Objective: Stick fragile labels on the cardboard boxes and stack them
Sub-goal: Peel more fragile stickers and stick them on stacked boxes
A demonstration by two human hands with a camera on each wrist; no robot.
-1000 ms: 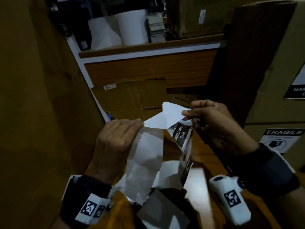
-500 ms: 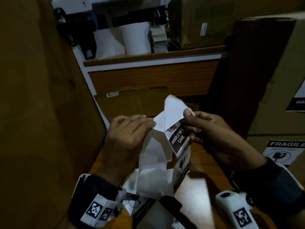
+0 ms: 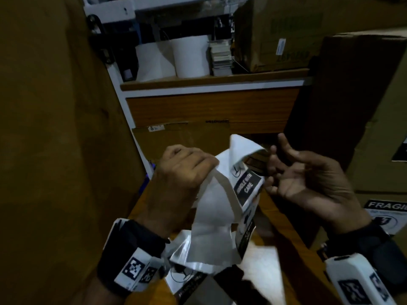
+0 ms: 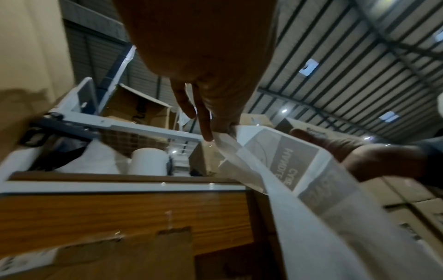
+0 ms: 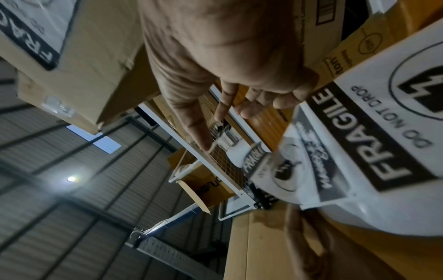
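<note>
Peeling stage under way, nothing applied from this strip yet. Left hand [image 3: 182,172] pinches top of label strip [image 3: 220,208], glossy white backing curling, black "HANDLE WITH CARE" band showing; strip hangs down to wooden counter [image 3: 284,219] near its front edge. Right hand [image 3: 308,179] loosely spread beside strip, grasping nothing. Stacked cardboard boxes [image 3: 378,119] at right already bear fragile label [image 3: 387,214]; matte brown, squared. More labelling and stacking judged outstanding.

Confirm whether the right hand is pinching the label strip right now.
No: the right hand is open beside the label strip, which only the left hand grips.
</note>
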